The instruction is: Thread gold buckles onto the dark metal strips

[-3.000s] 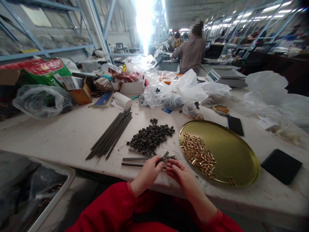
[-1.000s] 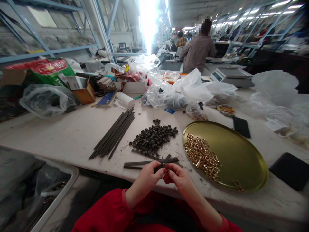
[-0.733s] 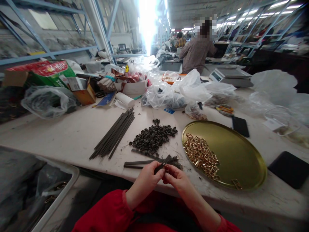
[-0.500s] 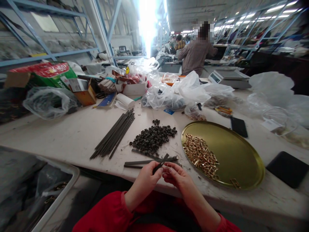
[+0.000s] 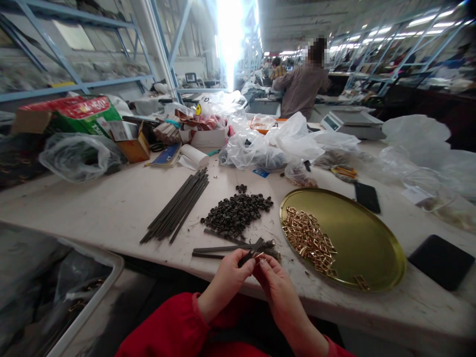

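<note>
Left hand (image 5: 231,271): yours, pinching a dark strap (image 5: 254,249) at the near edge of the table (image 5: 122,208).
Right hand (image 5: 275,281): yours, fingertips gripping a small gold-coloured buckle (image 5: 259,256) by the strap.
Loop heap (image 5: 236,213): dark, just beyond your hands, with a strip bundle (image 5: 177,206) to its left.
Oval tray (image 5: 360,233): at your right, bearing a buckle pile (image 5: 308,240).
Far side: plastic bags (image 5: 293,141) crowd near a digital scale (image 5: 351,122).
Obscured: your fingers mostly cover the held buckle; strap contact cannot be told; a crate (image 5: 91,303) is cut off lower left.
</note>
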`<state>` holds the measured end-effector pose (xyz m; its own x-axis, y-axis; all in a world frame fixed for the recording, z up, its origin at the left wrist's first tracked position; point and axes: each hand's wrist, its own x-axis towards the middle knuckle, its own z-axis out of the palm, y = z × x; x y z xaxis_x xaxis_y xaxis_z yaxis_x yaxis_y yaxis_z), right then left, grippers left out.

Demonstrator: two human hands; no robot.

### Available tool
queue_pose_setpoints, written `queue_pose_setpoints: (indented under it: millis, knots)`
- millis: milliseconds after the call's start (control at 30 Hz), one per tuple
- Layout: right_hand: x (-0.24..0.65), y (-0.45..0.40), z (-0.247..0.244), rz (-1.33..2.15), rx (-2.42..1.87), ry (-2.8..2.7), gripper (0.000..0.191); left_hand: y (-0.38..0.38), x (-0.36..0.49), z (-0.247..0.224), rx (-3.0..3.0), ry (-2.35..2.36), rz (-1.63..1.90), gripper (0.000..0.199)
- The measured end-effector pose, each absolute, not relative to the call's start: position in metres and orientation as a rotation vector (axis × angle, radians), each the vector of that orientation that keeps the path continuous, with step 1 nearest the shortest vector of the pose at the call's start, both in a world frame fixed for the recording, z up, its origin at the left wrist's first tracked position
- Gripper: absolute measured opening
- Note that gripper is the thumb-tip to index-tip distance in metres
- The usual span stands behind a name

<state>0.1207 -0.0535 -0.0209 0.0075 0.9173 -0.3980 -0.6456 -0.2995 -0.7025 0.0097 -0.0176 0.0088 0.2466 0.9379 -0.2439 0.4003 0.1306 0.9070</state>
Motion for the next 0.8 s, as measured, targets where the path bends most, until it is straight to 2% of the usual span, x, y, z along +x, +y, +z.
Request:
queue_pose_setpoints:
  millis: [233, 433, 800]
  knots:
    - [0.132, -0.051, -0.02, 1.751, -1.014, -0.333, 0.031, -0.012, 0.005, 0.018, 1.414, 1.37, 0.588, 0.022]
    - [0.132, -0.05, -0.021, 1.87, -0.99, -0.281, 0.033, -0.012, 0.002, 0.023, 1.424, 1.399, 0.542, 0.016]
    - [0.128, -0.048, -0.02, 1.555, -1.12, -0.313, 0.048, -0.015, 0.005, 0.02, 1.47, 1.397, 0.556, 0.015]
